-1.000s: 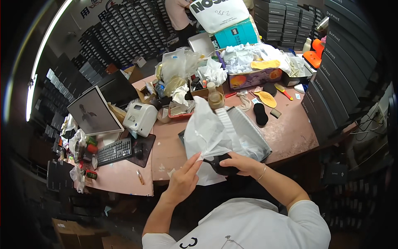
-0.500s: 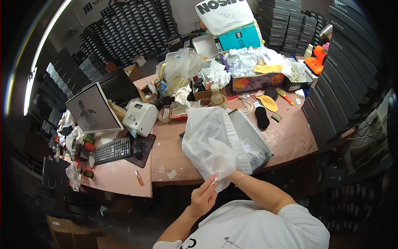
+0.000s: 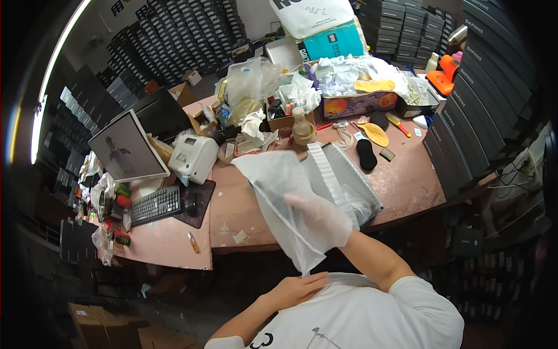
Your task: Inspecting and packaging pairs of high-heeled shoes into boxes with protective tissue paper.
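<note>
A translucent white bag [image 3: 273,186] hangs over the table's front edge. My right hand [image 3: 325,221] is inside it, showing blurred through the thin film, with fingers stretched to the left. Close to my chest, my left hand [image 3: 299,289] is closed at the bag's lowest corner; its fingertips are partly hidden. Behind the bag lies an open shallow box [image 3: 365,180] with grey walls. White ribbed material [image 3: 330,180] hangs across the box, and crumpled pale wrapping shows within.
A black insole-shaped pad [image 3: 366,155], a yellow one [image 3: 375,134] and a brush [image 3: 399,124] lie beyond the box. On the left are a label printer [image 3: 195,157], keyboard [image 3: 157,206] and monitor [image 3: 128,149]. Dark shoe boxes [image 3: 482,99] rise at the right edge.
My right hand has pushed deeper into the bag, spreading it out and shifting it left. My left hand has drawn down toward my chest with the bag's corner.
</note>
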Action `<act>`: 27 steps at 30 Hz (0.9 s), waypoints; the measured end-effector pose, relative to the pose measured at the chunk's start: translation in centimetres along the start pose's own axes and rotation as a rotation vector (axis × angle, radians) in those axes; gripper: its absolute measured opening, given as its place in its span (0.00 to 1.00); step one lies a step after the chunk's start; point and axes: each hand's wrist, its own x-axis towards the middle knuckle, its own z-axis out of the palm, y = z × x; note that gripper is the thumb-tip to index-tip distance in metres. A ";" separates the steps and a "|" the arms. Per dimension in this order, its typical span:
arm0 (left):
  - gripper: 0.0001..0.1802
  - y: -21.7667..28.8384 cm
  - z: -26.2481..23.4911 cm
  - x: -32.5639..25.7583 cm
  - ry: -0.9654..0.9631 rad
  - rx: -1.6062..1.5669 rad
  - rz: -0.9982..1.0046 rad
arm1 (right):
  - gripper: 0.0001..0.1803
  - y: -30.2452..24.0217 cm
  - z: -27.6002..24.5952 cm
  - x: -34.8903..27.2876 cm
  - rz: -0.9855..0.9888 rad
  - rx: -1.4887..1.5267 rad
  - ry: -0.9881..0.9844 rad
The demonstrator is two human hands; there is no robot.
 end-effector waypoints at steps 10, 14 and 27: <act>0.30 -6.1 -0.1 1.1 1.159 -1.367 -0.601 | 0.12 -4.0 6.3 -2.2 0.042 -0.286 0.021; 0.33 -8.6 -5.7 -3.3 1.285 -0.960 -0.560 | 0.23 0.6 4.7 -6.9 -0.102 -0.168 -0.487; 0.31 -3.6 -3.1 11.4 0.707 -1.358 -0.293 | 0.41 -5.0 -5.2 -6.6 -0.029 -0.153 0.168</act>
